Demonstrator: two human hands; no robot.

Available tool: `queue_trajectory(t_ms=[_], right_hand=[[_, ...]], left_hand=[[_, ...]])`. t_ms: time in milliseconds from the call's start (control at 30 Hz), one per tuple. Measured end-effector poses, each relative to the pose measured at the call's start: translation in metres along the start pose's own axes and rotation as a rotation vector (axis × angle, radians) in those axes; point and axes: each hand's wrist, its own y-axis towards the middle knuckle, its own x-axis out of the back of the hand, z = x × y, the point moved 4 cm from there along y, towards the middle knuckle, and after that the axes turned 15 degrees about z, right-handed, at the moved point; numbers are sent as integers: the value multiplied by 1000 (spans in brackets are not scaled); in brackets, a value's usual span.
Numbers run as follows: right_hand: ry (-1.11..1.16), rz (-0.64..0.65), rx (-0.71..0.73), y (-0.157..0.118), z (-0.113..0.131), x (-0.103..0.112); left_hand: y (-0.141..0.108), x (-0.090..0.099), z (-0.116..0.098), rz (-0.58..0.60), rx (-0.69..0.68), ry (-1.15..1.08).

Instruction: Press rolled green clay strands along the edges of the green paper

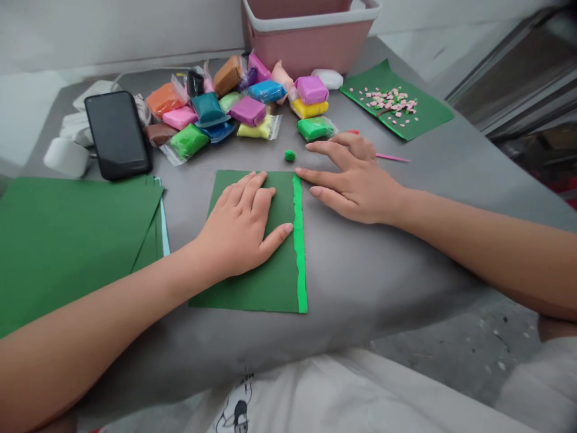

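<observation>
A dark green sheet [256, 288] lies on the grey table, with a bright green clay strip [299, 252] along its right edge. My left hand [246, 222] rests flat on the sheet, fingers spread, its thumb tip beside the strip. Just right of the sheet, my right hand [356, 180] has its fingers apart, and its index fingertip touches the strip's top end. A small green clay lump [290, 156] sits on the table above the sheet. Neither hand holds anything.
Behind are several wrapped clay packs [247, 112], a pink basket [311, 45] and a black phone [118, 135]. Green sheets [67, 240] lie at left. At back right are a sheet decorated with pink clay dots [424, 123] and a pink stick [393, 157].
</observation>
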Motion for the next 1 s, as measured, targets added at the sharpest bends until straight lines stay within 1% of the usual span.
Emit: queue_trajectory(t_ms=[167,400,533,733,1000], right_hand=[[12,3,-3,1,-3,0],[-18,28,-50,2,1,2],[-6,18,-26,0,1,5],[5,78,59,-1,-4,-1],[-37,12,69,-2,-1,1]], left_hand=[[-1,2,-4,39,3,32],[2,-1,-2,29,11,43],[2,-2,-2,7,-3,29],[1,-2,-1,17,-3,12],[3,-3,-1,14,-4,2]])
